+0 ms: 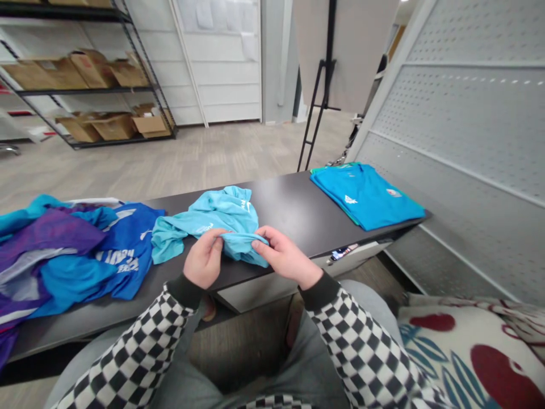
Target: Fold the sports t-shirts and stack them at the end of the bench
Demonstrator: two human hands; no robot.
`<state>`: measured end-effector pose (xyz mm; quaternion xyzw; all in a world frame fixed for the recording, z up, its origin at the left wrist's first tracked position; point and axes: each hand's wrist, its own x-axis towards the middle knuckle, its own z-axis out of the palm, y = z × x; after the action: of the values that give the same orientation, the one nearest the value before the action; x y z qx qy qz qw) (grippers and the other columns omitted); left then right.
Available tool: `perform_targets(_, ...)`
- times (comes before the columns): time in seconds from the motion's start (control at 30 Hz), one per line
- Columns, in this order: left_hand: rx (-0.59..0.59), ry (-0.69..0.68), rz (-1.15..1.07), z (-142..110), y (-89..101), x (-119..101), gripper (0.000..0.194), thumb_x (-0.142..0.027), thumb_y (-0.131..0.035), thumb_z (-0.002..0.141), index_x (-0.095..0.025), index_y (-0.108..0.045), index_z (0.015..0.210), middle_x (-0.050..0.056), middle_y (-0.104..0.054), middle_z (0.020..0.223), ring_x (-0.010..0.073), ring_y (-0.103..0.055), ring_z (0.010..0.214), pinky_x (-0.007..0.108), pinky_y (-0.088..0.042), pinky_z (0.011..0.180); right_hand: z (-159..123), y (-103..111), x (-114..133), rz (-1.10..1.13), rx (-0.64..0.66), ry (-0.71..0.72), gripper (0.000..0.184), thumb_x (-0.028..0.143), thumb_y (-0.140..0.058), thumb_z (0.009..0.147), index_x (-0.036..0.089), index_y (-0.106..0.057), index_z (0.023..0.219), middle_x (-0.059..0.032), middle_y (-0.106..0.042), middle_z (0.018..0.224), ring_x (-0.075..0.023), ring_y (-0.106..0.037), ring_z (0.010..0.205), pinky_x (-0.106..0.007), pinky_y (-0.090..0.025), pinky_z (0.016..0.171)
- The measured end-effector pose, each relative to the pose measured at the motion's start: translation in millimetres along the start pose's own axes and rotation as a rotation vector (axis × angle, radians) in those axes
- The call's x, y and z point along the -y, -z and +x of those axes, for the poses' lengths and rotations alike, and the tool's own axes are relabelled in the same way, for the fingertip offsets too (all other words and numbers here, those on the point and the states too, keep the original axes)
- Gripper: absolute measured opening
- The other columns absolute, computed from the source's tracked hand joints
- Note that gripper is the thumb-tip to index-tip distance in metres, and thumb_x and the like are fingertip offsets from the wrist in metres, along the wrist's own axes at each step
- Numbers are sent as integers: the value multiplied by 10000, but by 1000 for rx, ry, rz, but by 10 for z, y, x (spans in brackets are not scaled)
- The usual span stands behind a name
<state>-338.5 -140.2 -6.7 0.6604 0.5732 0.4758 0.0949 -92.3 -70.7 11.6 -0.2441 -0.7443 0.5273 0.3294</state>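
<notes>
A crumpled light-blue T-shirt (221, 207) with white lettering lies in the middle of the dark table, its near edge raised between my hands. My left hand (205, 258) pinches that edge at its left end, thumb against fingers. At the other end my right hand (281, 253) grips the same edge between thumb and fingers. The fabric stretches as a rolled band from one hand to the other. Part of the shirt below the band hangs near the table's front edge.
A jumbled heap of blue and purple shirts (80, 255) covers the left of the table (281, 199). Folded blue and green shirts (366, 196) are stacked at the right end. A perforated panel (464, 130) stands beyond them. A patterned cushion (464, 352) lies at lower right.
</notes>
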Motion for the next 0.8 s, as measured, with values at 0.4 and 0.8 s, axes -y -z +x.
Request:
perform_targets(0.4,209,110,134,-464,538,-471,309,-415,-796,879,-298,-753,1162,45,-810,1101,308,-773,1030,424,-649,950,-39,169,-49,-451,-266,141,250,70,-582,900,227,-733,1023,-64,-717,1058,-242,-652,1030,-358,-498,957)
perform_targets(0.8,-241,264,89,-569,811,-134,407,-406,-587,1036,-272,-709,1401,98,-786,1311,336,-748,1233,534,-602,1121,-98,212,78,-115,29,-42,302,492,-805,941,205,-728,992,22,-687,892,-171,-603,828,-264,-479,751)
